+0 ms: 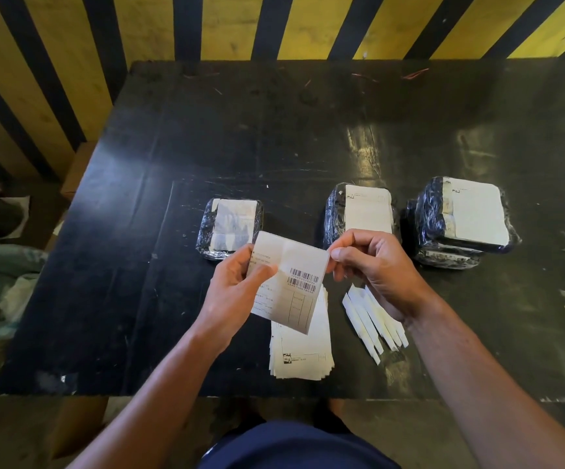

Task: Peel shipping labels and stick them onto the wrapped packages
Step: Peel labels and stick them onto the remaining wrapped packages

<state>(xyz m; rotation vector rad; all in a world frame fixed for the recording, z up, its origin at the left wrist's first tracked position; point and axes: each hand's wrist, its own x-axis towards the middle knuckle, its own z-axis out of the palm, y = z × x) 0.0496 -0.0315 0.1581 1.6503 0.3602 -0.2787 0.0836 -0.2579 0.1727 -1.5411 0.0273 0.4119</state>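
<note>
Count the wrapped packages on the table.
4, maybe more hidden. One far left, one behind the right hand, and on the right one stacked on another.

Both hands raised — left hand (237, 282), right hand (372, 265) — pinching.

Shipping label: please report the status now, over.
Left hand holds shipping label, right hand pinches its corner. Left package unlabelled, two others labelled. Nothing in the way.
</note>
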